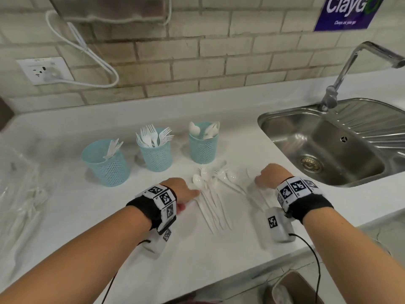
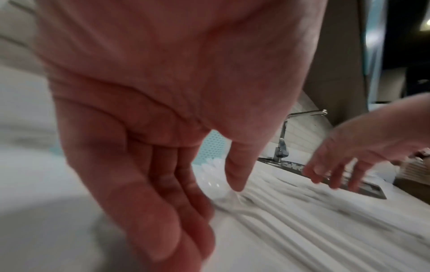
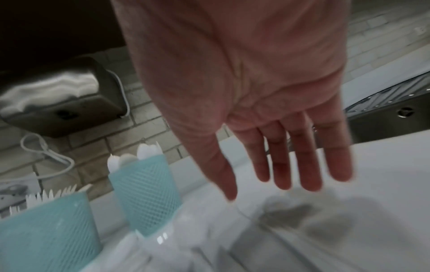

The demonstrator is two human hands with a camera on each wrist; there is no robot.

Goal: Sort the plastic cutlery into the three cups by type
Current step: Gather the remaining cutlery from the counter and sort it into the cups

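Three teal mesh cups stand in a row: the left cup [image 1: 106, 165] holds knives, the middle cup [image 1: 156, 153] forks, the right cup [image 1: 203, 145] spoons. A loose pile of white spoons and forks [image 1: 213, 194] lies on the counter in front of them. My left hand [image 1: 189, 194] is at the pile's left edge, fingers straight, with the thumb tip [image 2: 235, 184] touching a spoon bowl [image 2: 216, 185]. It holds nothing. To the right of the pile, my right hand [image 1: 264, 178] hovers just over the counter with fingers spread [image 3: 307, 176] and is empty.
A steel sink [image 1: 328, 148] with a tap [image 1: 341, 71] is set into the white counter [image 1: 197, 255] at the right. Clear plastic wrapping [image 1: 19, 194] lies at the far left. A socket and cable [image 1: 46, 71] are on the brick wall behind.
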